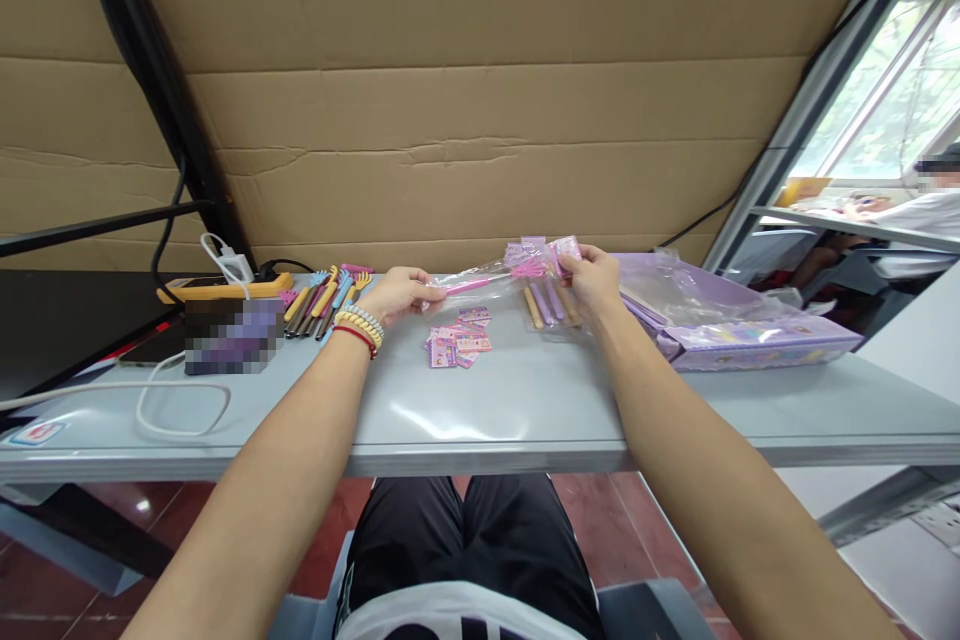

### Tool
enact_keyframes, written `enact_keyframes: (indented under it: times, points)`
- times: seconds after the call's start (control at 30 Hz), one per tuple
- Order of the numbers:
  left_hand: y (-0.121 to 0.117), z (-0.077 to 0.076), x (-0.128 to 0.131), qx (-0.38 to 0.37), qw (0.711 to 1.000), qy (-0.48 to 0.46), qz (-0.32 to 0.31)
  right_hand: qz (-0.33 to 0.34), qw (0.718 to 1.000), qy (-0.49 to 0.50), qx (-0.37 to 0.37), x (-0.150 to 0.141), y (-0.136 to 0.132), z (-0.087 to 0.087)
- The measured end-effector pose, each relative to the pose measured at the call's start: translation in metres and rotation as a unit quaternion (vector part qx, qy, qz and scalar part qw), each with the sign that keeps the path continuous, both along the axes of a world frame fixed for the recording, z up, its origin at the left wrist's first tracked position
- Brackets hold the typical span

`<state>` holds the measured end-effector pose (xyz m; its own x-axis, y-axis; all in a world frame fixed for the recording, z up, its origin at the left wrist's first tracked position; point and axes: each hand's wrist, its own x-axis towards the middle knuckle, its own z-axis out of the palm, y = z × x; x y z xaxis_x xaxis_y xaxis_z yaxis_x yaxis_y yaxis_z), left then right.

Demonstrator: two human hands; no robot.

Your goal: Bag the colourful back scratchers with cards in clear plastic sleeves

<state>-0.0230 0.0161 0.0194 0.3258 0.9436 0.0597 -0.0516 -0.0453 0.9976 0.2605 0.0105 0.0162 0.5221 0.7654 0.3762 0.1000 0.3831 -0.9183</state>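
Note:
My left hand (397, 296) pinches the left end of a clear plastic bag (487, 276), its fingers closed. Inside the bag lies a pink back scratcher (474, 286) with its hand-shaped head toward the right. At the other end, my right hand (592, 277) grips the bag by a pink printed card (565, 248), thumb and fingers together. The bag is stretched between both hands above the table. Just below it is a loose pile of small pink and purple cards (459, 340). Bagged purple and tan-handled back scratchers (553, 304) lie beside my right hand.
Left of my left hand lie several colourful back scratchers (324, 304), next to a blurred phone-like object (232, 338) and a white cable (180, 433). A purple box (757, 345) with clear plastic inside stands right. Cardboard (480, 100) lines the back. Another person is partly visible far right.

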Motion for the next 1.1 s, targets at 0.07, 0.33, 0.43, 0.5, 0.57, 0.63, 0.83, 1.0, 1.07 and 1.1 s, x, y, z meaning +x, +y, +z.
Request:
enact_keyframes:
  times: [0.07,0.33,0.43,0.5,0.57,0.63,0.83,1.0,1.07,1.1]
  points:
    - [-0.002,0.000,0.001,-0.004,0.997,0.053,-0.053,-0.012,1.000,0.015,0.008,-0.002,-0.002,0.003]
    - [-0.015,0.005,0.007,0.063,0.966,0.170,-0.183,0.012,0.998,0.028,0.046,-0.006,-0.001,0.003]
    - [-0.014,0.004,0.008,0.087,0.973,0.156,-0.144,0.037,0.996,0.067,0.055,-0.006,-0.001,0.003]
    - [-0.011,0.002,0.008,0.096,0.976,0.151,-0.121,0.046,0.994,0.093,0.040,-0.005,-0.001,0.005]
    - [-0.008,0.000,0.008,0.102,0.980,0.143,-0.092,0.042,0.993,0.112,0.024,-0.005,-0.003,0.006]
    - [-0.005,-0.003,0.009,0.105,0.985,0.123,-0.056,0.029,0.996,0.086,0.003,-0.007,-0.005,0.006]
    - [-0.007,-0.011,0.028,0.083,0.996,0.012,-0.013,0.237,0.952,-0.167,-0.100,-0.041,-0.019,-0.002]
    - [-0.015,-0.013,0.040,0.054,0.995,-0.050,-0.066,0.347,0.902,-0.245,-0.081,-0.073,-0.028,-0.012]
    - [-0.017,-0.013,0.041,0.045,0.996,-0.058,-0.058,0.349,0.903,-0.240,-0.069,-0.077,-0.028,-0.015]
    - [-0.017,-0.013,0.042,0.042,0.996,-0.058,-0.054,0.350,0.904,-0.234,-0.068,-0.077,-0.028,-0.015]
